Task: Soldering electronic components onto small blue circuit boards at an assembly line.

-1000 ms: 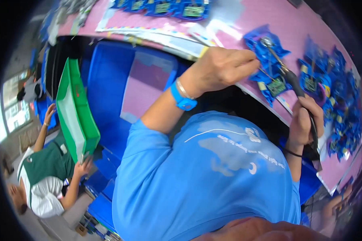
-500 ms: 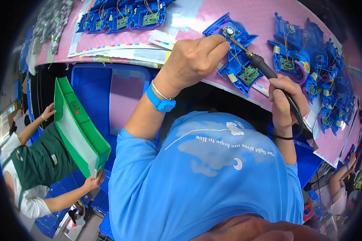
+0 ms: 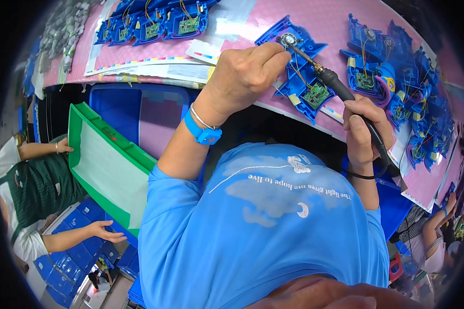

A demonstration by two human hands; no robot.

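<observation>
My right hand (image 3: 365, 126) grips a soldering iron (image 3: 337, 85) by its black handle, the cord trailing past the wrist. The iron's tip reaches a round metal part (image 3: 288, 39) in a blue plastic housing (image 3: 308, 49); whether it touches is too small to tell. Close beside the tip, my left hand (image 3: 252, 72) is closed in a pinch, and what its fingertips hold is hidden. Thin wires run down the housing to a green circuit board (image 3: 315, 95) at its near end.
Similar wired blue housings stand in a row (image 3: 165, 26) at the far left, and more are heaped (image 3: 415, 98) at right. White sheets (image 3: 139, 70) cover part of the pink table. At left, a person holds a green tray (image 3: 108, 170) near my elbow, beside a blue bin (image 3: 116, 103).
The green tray has swung toward my left arm, and the person's lower hand has come off it. My hands keep nearly the same pose at the housing; the view has shifted slightly.
</observation>
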